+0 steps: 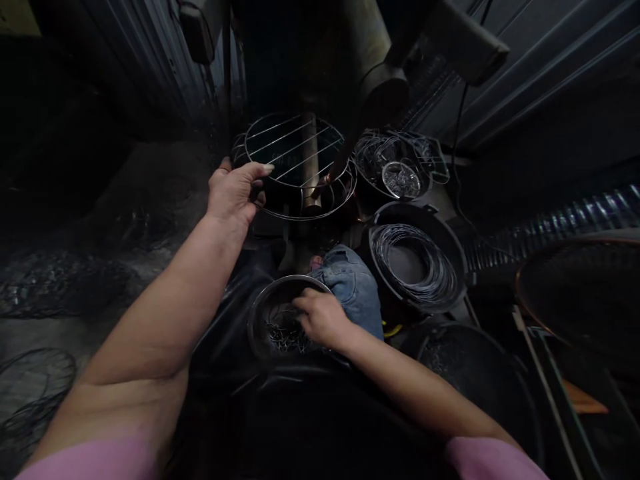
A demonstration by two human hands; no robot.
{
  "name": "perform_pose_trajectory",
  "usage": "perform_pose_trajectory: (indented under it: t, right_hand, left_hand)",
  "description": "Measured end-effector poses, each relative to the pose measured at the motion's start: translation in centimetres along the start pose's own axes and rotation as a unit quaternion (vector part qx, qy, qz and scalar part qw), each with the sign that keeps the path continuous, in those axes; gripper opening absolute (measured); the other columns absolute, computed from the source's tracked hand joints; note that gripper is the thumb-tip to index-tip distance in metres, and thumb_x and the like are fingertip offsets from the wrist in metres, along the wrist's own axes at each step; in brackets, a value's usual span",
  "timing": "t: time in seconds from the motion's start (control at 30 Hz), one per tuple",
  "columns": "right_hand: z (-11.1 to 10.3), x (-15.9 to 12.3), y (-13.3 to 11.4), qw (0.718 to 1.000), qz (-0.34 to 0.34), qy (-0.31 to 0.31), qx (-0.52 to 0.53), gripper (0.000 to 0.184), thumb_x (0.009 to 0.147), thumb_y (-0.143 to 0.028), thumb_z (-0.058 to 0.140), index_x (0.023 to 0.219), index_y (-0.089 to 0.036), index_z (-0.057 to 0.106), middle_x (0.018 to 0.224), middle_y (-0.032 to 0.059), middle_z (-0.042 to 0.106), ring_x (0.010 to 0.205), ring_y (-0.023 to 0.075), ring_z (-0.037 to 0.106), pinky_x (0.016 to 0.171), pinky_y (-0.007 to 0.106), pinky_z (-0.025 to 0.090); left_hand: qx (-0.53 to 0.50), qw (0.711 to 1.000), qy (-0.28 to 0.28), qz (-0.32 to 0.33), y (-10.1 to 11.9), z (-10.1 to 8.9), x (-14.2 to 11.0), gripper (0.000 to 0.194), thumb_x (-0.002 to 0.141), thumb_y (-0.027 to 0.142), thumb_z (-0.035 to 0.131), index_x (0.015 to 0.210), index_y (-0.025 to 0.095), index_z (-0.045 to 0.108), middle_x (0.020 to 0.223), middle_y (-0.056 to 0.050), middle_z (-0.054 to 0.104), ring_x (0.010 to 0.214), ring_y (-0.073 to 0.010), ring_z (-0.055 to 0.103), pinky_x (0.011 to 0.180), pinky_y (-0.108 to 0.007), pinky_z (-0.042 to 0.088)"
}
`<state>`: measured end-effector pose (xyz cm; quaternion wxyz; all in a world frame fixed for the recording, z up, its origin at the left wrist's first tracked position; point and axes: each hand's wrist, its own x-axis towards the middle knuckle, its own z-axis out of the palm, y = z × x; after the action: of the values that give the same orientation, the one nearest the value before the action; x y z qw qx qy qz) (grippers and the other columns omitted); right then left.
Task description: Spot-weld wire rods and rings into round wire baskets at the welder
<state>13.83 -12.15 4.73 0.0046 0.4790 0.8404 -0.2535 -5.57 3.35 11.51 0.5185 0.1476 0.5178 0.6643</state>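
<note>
My left hand (pixel 234 193) grips the near left rim of a round wire rack (pixel 283 143), thumb on top and fingers curled beneath. The rack has parallel bars and sits under a machine's arm, next to an upright metal post (pixel 311 160). My right hand (pixel 323 319) reaches into a metal bowl (pixel 257 313) in front of my lap. Several short, thin wire pieces (pixel 285 330) lie in that bowl. The right fingers are curled downward; whatever they may hold is hidden.
A dark round tub (pixel 453 247) with a coil of wire (pixel 383 257) stands right of the bowl. Behind it, another container holds tangled wire and a small round wire piece (pixel 401 180). Blue denim cloth (pixel 353 280) lies beside the bowl. Machine parts (pixel 375 60) hang overhead.
</note>
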Motion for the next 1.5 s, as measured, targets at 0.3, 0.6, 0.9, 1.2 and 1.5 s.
perform_pose_trajectory:
  t: [0.3,0.6,0.9,1.2,1.5]
  right_hand:
    - [0.5,-0.8,0.8,0.994,0.035,-0.105,0.016,0.022,0.075,-0.007,0.053,0.087,-0.013,0.07,0.094,0.0109,0.067,0.087,0.0214,0.064,0.077,0.028,0.049]
    - [-8.6,3.6,0.8,0.845,-0.004,0.294,0.447,0.016,0.081,-0.028,0.059,0.089,-0.018,0.069,0.069,0.0001,0.066,0.051,0.0115,0.056,0.051,0.023,0.048]
    - [-8.2,8.6,1.6,0.798,0.067,0.384,0.46,0.02,0.075,-0.032,0.066,0.086,-0.018,0.073,0.069,0.0023,0.065,0.055,0.013,0.057,0.046,0.021,0.046]
    - [-9.1,9.2,0.0,0.728,0.078,0.402,0.551,0.021,0.069,-0.031,0.068,0.081,-0.014,0.069,0.064,0.0006,0.064,0.05,0.0128,0.057,0.043,0.021,0.047]
    - [-9.3,9.7,0.1,0.709,0.088,0.406,0.57,0.023,0.064,-0.031,0.07,0.077,-0.013,0.067,0.058,-0.001,0.061,0.046,0.0128,0.058,0.041,0.02,0.046]
  left_hand:
    - [0.024,0.999,0.002,0.022,-0.1,0.2,-0.2,0.042,0.054,0.008,0.072,0.084,0.021,0.046,0.069,0.004,0.049,0.06,-0.0102,0.049,0.053,-0.026,0.038]
    - [-0.05,0.997,-0.014,0.064,-1.3,-0.6,-1.8,0.05,0.045,0.014,0.078,0.084,0.022,0.049,0.067,0.007,0.05,0.051,-0.0082,0.05,0.048,-0.022,0.04]
    - [-0.06,0.995,-0.014,0.083,-1.4,-0.3,-3.1,0.046,0.047,0.014,0.079,0.085,0.021,0.054,0.079,0.004,0.052,0.057,-0.0075,0.051,0.047,-0.02,0.041]
    - [-0.076,0.995,-0.021,0.068,-1.1,0.1,-2.8,0.049,0.045,0.014,0.079,0.089,0.022,0.057,0.082,0.003,0.052,0.059,-0.0082,0.052,0.047,-0.019,0.041]
    - [-0.071,0.995,-0.027,0.069,-1.5,0.1,-1.6,0.049,0.045,0.015,0.079,0.088,0.02,0.054,0.074,0.005,0.051,0.054,-0.0078,0.051,0.045,-0.019,0.042]
